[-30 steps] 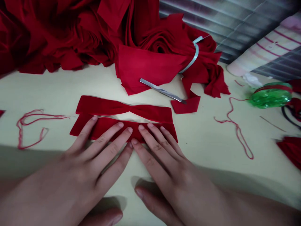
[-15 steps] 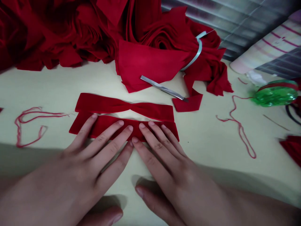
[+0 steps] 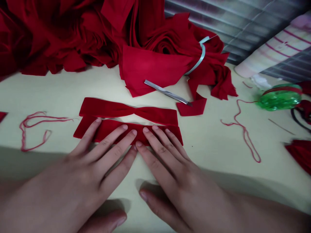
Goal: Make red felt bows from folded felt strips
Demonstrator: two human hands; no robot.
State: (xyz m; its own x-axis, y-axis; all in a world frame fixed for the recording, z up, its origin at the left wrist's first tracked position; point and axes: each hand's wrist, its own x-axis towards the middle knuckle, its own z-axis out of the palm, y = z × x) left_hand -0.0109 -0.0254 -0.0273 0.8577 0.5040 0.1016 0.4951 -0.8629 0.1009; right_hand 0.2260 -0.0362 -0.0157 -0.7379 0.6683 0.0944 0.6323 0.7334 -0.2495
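Note:
Both my hands lie palm down with spread fingers on a red fabric strip [image 3: 143, 132]. My left hand [image 3: 89, 174] presses its left half, and my right hand [image 3: 177, 178] presses its right half. The two index fingertips nearly meet at the strip's lower edge. Just beyond lies a second red strip [image 3: 107, 108], pinched narrow at its middle, its lower edge meeting the first strip near both ends. A gap between the two strips shows the pale table. Farther back, metal tweezers [image 3: 167, 93] rest across red cloth.
Piled red fabric [image 3: 73, 35] fills the back left, beside a bundle tied with a pale band [image 3: 201, 58]. Red thread [image 3: 26, 129] lies left, and another thread [image 3: 243, 126] runs to a green spool [image 3: 279, 97]. A pink-and-white cylinder [image 3: 274, 48] leans at back right.
The view has shifted slightly, so things on the right sit a little farther left in it. My hands keep the same flat pose on the strip.

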